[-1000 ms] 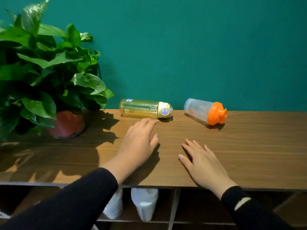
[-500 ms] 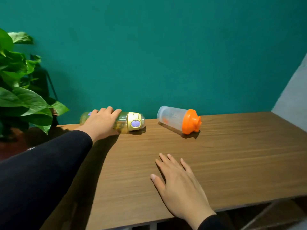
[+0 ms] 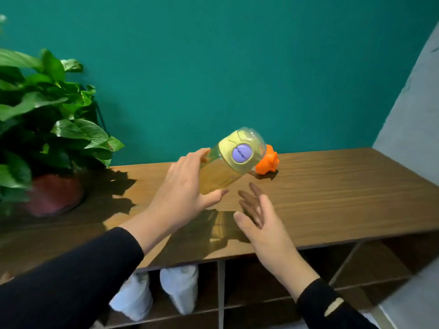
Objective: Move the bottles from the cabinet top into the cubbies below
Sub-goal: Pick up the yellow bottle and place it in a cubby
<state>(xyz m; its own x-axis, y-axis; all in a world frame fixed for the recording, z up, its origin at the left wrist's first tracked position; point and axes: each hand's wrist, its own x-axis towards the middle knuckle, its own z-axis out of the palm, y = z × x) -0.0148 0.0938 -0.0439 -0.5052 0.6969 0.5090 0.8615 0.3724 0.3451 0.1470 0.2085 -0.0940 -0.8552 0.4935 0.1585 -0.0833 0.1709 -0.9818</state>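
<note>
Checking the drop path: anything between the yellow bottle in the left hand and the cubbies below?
Partly. The yellow bottle is held in the left hand above the cabinet top, so it must clear the front edge first. The open right hand hovers near that edge. White shoes fill the cubby below; the cubby to their right looks free.

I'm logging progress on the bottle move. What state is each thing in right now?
yellow bottle: lifted off the top, tilted, cap on
left hand: gripping the yellow bottle
right hand: open, empty, over the cabinet top
orange-lidded bottle: on the cabinet top, mostly hidden behind the yellow bottle
potted plant: upright on the top
</note>
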